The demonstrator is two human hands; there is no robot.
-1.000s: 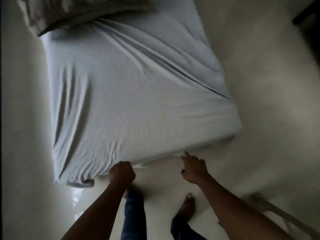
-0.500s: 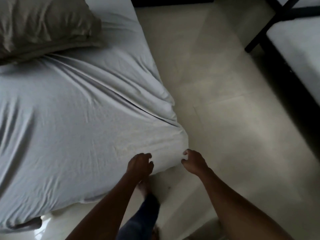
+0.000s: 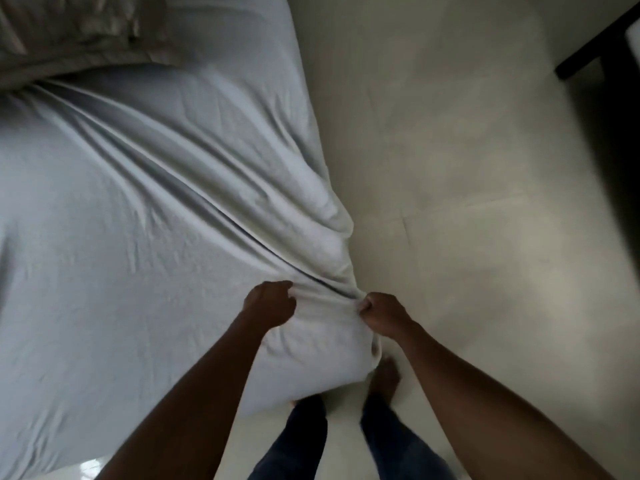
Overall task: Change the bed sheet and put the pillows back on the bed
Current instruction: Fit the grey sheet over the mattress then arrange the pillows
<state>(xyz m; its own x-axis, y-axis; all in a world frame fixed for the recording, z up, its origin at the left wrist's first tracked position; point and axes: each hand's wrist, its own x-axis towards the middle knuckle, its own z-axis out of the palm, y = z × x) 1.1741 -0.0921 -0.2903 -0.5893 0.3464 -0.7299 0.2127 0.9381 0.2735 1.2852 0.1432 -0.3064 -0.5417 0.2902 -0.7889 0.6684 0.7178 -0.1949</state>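
At the bed's near corner the left grip (image 3: 270,304) and right grip (image 3: 380,310) each clutch a bunch of the pale bed sheet (image 3: 138,244), which runs in taut folds toward them. It seems bunched over the corner, though blur hides the edge. A grey pillow (image 3: 69,32) lies at the far end.

A moment ago both hands were just beside the near right corner of the bed and held nothing. Now the left hand (image 3: 270,304) and the right hand (image 3: 382,311) each grab the sheet (image 3: 138,237) at that corner. Their fingers are curled tight round the cloth. The sheet is now bunched up between the two hands, and its long folds are deeper and run right into them.
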